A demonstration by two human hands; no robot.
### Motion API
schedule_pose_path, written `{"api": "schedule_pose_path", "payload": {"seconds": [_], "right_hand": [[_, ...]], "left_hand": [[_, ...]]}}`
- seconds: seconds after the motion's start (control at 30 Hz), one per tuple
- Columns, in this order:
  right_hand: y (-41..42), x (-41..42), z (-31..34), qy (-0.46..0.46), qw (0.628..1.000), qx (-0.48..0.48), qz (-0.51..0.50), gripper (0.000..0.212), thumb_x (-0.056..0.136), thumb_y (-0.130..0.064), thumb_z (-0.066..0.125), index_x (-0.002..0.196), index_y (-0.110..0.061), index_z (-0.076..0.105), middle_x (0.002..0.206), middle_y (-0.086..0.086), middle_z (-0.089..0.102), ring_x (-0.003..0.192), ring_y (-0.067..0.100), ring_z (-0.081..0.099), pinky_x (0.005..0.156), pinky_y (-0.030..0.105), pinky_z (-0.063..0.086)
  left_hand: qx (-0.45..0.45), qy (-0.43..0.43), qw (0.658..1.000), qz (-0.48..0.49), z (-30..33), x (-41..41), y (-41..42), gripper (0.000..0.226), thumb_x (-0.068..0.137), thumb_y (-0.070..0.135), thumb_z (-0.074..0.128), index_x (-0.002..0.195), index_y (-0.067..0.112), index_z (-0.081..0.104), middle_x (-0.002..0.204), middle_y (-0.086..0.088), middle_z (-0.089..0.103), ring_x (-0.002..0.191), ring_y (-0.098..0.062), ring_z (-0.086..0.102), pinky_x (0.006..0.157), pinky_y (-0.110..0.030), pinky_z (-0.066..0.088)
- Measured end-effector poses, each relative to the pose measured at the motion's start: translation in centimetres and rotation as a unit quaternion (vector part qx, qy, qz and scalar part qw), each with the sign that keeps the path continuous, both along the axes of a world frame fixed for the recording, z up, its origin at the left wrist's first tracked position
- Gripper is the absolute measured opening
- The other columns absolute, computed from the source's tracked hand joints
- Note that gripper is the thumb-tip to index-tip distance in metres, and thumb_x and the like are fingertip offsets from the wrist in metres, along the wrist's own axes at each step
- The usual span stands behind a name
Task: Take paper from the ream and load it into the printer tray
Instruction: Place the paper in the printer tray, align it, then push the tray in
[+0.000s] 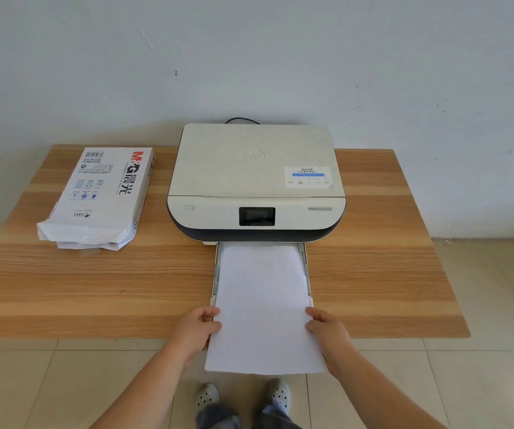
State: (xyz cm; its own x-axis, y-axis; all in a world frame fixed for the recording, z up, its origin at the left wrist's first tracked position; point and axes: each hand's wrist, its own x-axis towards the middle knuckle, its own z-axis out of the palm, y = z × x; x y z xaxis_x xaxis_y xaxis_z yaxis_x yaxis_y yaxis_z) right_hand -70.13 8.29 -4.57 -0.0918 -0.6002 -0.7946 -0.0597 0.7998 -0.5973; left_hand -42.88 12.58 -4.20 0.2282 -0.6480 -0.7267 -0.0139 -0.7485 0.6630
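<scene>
Holding a stack of white paper [265, 308] by its two long edges, the left hand [195, 329] and the right hand [327, 331] each keep a clenched grip on the sheets, thumbs on top. The far part of the stack lies inside the printer tray [307, 274], which juts out from the printer [255, 181] toward the table's near edge; the near part of the stack overhangs that edge above the tiled floor [63, 382]. The printer stands at the middle of the table [94, 289], against its far edge. The opened ream [101, 196] lies near the far left corner, well apart from the printer, torn end toward the person.
</scene>
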Motion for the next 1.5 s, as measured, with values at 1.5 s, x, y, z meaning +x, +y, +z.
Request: {"api": "schedule_pose_path", "payload": {"seconds": [1.5], "right_hand": [[-9.3,3.5,1.3,0.163,0.969,-0.08,0.165,0.047,0.096,-0.017,0.045,0.142,-0.026,0.045,0.136,0.007,0.053,0.071,0.015,0.056,0.061,0.027,0.047]], "left_hand": [[-0.066,-0.218,0.969,-0.098,-1.0,0.2,-8.7,0.034,0.085,-0.002,0.062,0.115,0.014,0.062,0.107,0.002,0.06,0.098,-0.014,0.056,0.08,-0.024,0.045]]}}
